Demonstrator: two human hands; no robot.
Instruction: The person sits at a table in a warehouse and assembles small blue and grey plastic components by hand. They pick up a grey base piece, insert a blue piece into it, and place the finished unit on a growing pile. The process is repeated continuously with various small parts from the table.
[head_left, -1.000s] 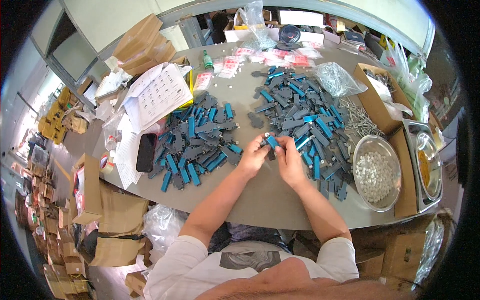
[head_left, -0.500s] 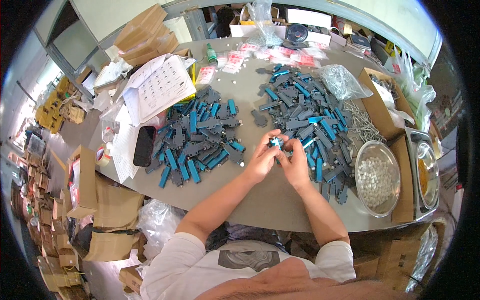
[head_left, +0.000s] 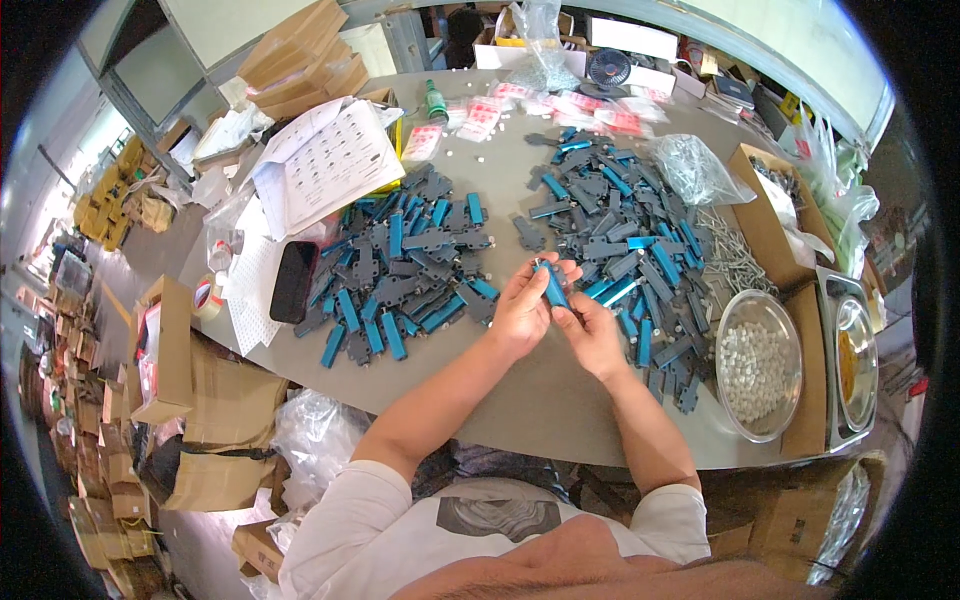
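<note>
A single blue part (head_left: 553, 285) was held above the grey table (head_left: 520, 400), between the two hands at about the middle of the view; the left hand (head_left: 520, 312) was closed round its lower end from the seven o'clock side, thumb and fingers wrapped about it, while the right hand (head_left: 592, 335) was pinched against it from the four o'clock side, fingertips at its lower half; both grips were therefore clenched on the same piece, though exactly what the right fingertips did there could not be made out.

The long axis of the part was set roughly from eleven o'clock to five o'clock, its upper end pointed away from the person toward the far side of the table and slightly to the left; the lower end was hidden in the hands.

As to progress, two heaps were seen: a left pile (head_left: 405, 265) of blue and grey parts at nine to ten o'clock from the hands, and a larger right pile (head_left: 620, 215) at one o'clock; which heap was finished stock and which was waiting could not be told, so the share already worked was judged uncertain; much was taken to remain, since both heaps were large. A metal bowl (head_left: 722, 330) of small white pieces was stood at three o'clock, near the right hand; a dark phone (head_left: 294, 281) was laid at nine o'clock, well apart.
</note>
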